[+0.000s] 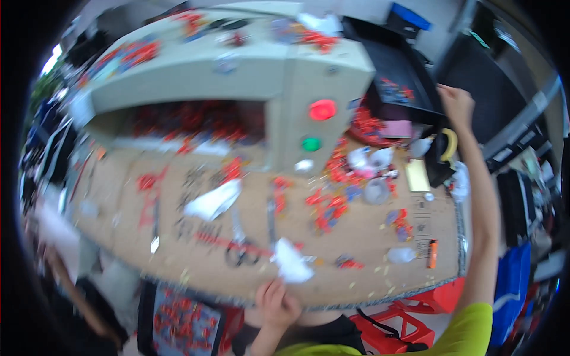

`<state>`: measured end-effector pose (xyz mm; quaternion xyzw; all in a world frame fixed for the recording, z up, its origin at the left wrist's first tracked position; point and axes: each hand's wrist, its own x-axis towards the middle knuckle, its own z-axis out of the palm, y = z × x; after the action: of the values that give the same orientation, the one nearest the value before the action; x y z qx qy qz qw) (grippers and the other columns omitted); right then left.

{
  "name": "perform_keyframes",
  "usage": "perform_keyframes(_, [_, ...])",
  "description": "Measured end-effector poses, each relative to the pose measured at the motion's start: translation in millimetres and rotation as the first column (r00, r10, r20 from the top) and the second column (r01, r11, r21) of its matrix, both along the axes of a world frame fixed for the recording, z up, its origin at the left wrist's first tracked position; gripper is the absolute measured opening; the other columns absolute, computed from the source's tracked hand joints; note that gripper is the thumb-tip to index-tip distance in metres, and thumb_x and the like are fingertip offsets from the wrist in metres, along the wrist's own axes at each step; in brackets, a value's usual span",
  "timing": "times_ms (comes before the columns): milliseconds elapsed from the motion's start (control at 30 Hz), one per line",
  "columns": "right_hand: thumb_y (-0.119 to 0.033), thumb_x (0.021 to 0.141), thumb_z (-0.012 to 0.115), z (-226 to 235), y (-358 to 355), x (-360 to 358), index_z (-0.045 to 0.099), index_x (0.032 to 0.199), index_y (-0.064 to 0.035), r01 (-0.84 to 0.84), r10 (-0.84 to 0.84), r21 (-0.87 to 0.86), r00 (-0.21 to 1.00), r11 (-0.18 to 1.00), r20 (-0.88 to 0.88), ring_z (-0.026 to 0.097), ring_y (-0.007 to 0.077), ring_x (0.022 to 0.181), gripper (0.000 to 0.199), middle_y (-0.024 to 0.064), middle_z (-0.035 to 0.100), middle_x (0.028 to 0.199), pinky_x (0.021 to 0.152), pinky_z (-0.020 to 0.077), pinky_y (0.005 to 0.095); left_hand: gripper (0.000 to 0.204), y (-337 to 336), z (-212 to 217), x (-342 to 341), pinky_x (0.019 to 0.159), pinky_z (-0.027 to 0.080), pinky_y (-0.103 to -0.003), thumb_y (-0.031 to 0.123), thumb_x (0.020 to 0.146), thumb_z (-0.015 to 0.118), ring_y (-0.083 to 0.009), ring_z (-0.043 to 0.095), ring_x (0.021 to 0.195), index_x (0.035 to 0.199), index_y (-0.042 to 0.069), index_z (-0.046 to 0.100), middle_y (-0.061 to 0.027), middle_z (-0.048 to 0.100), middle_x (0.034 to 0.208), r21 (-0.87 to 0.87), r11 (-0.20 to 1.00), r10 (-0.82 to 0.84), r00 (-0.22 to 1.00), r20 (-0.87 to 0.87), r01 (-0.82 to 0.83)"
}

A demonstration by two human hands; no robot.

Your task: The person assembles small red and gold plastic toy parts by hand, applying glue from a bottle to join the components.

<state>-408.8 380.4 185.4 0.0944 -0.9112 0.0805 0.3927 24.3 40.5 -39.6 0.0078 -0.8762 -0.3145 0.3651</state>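
1 black tray [395,64], right hand [456,105] at its rim; left hand [277,304] near white sheet [292,261]. Fingers curled; cannot tell whether grasping.

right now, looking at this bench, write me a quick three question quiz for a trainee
1. Which of the person's hands is at the rim of the black rectangular tray?
2. True or false: the red round button sits above the green round button.
3. Which lies nearest the left hand?
a) yellow rectangular pad
b) white sheet-like piece
c) green round button

Key: 1. The right hand. 2. True. 3. b.
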Motion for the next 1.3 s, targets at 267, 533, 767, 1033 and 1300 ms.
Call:
perform_keyframes(267, [-0.002, 0.090, 0.053, -28, -5, 313, 0.064, 0.109, 0.0020, -0.270, 0.265, -0.180, 0.963, 0.946, -0.050, 0.060, 0.0122, 0.086, 0.022, 0.0103, 0.066, 0.096, 0.080, 0.0451, 0.0255, 0.045, 3, -1, 2, 0.086, 0.046, -0.043, -0.008, 0.069, 0.054, -0.0373, 0.054, 0.099, 0.114, -0.003, 0.049, -0.0182, 0.057, 0.105, 0.053, 0.995, 0.092, 0.987, -0.135, -0.085])
perform_keyframes(533, [-0.021, 0.097, 0.047, -187, -45, 403, 0.063, 0.095, -0.0038, -0.107, 0.297, -0.988, 0.952, 0.114, -0.069, 0.037, 0.0013, 0.042, 0.024, -0.0023, 0.049, 0.059, 0.038, 0.0253, 0.0156, 0.045, 4, 10, 5, 0.090, 0.044, -0.043, -0.008, 0.070, 0.053, -0.0381, 0.050, 0.105, 0.114, -0.005, 0.047, -0.0197, 0.053, 0.107, 0.010, 1.000, 0.011, 0.985, -0.173, -0.009])
perform_keyframes(767, [-0.022, 0.098, 0.044, -220, -53, 402, 0.060, 0.085, 0.0015, -0.177, 0.205, -0.956, 0.970, 0.233, -0.130, 0.036, 0.0027, 0.040, 0.031, -0.0005, 0.047, 0.054, 0.037, 0.0247, 0.0172, 0.046, 10, 9, 8, 0.091, 0.043, -0.041, -0.006, 0.069, 0.054, -0.0364, 0.049, 0.106, 0.114, -0.005, 0.047, -0.0189, 0.053, 0.105, -0.051, 0.998, 0.029, 0.988, -0.152, -0.037])
perform_keyframes(1033, [-0.022, 0.097, 0.046, -217, -61, 405, 0.061, 0.084, 0.0027, -0.154, 0.204, -0.927, 0.975, 0.343, -0.086, 0.037, 0.0026, 0.041, 0.032, 0.0002, 0.049, 0.054, 0.038, 0.0255, 0.0172, 0.043, 6, 14, 10, 0.091, 0.043, -0.042, -0.007, 0.070, 0.053, -0.0362, 0.049, 0.105, 0.112, -0.005, 0.047, -0.0194, 0.053, 0.105, -0.002, 1.000, -0.016, 0.986, -0.164, 0.016])
perform_keyframes(1300, [-0.020, 0.097, 0.045, -216, -64, 401, 0.060, 0.081, 0.0013, -0.102, 0.209, -0.945, 0.977, 0.311, -0.037, 0.034, 0.0015, 0.042, 0.030, -0.0013, 0.047, 0.055, 0.039, 0.0240, 0.0166, 0.031, -50, 81, -25, 0.085, 0.041, -0.043, -0.009, 0.073, 0.048, -0.0374, 0.050, 0.098, 0.103, -0.003, 0.051, -0.0193, 0.054, 0.098, 0.273, 0.961, -0.010, 0.988, -0.157, 0.053])
